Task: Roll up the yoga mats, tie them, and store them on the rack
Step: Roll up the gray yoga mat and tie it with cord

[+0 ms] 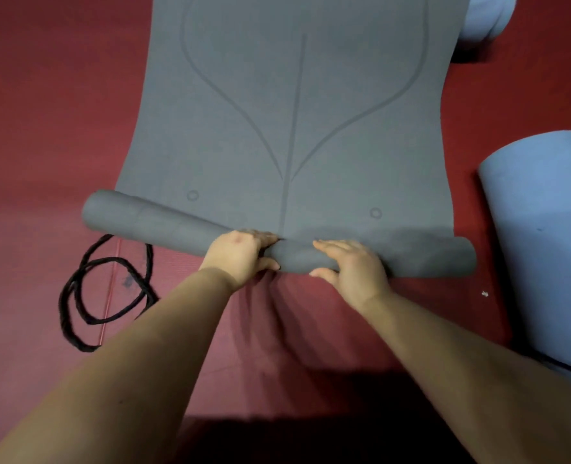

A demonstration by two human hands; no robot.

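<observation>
Both hands grasped the rolled end of the grey yoga mat (294,112) near its middle: the left hand (240,256) curled over the roll with the thumb tucked beneath, the right hand (351,266) cupped on top just beside it, fingers lying along the roll and thumb under. The mat lay on the red floor (42,128), only its near end rolled, most of it flat ahead. The roll looked skewed, its left end sticking out past the mat's edge, so the step called for squaring the ends before pushing on, then moving the hands apart to keep the turns tight and even. A black cord (109,293) waited in loops at the left for tying. Two light blue rolled mats (545,229) lay to the right.
</observation>
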